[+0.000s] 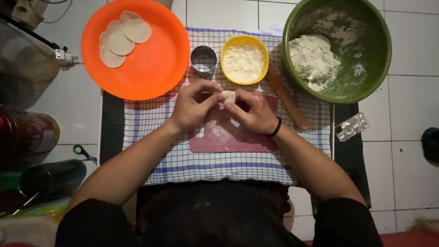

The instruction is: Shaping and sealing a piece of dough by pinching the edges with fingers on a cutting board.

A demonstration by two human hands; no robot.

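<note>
Right now the left hand (pixel 194 106) and the right hand (pixel 254 112) both pinch a small piece of dough (pixel 228 96) between their fingertips, held up over the pink board (pixel 228 137). Squeezing too hard might tear the soft dough. If it slips, it would likely drop onto the board below. Just beyond the pinch sit a metal ring cutter (pixel 204 60) and a yellow bowl (pixel 244 59) of flour, close enough for a knuckle to bump.
</note>
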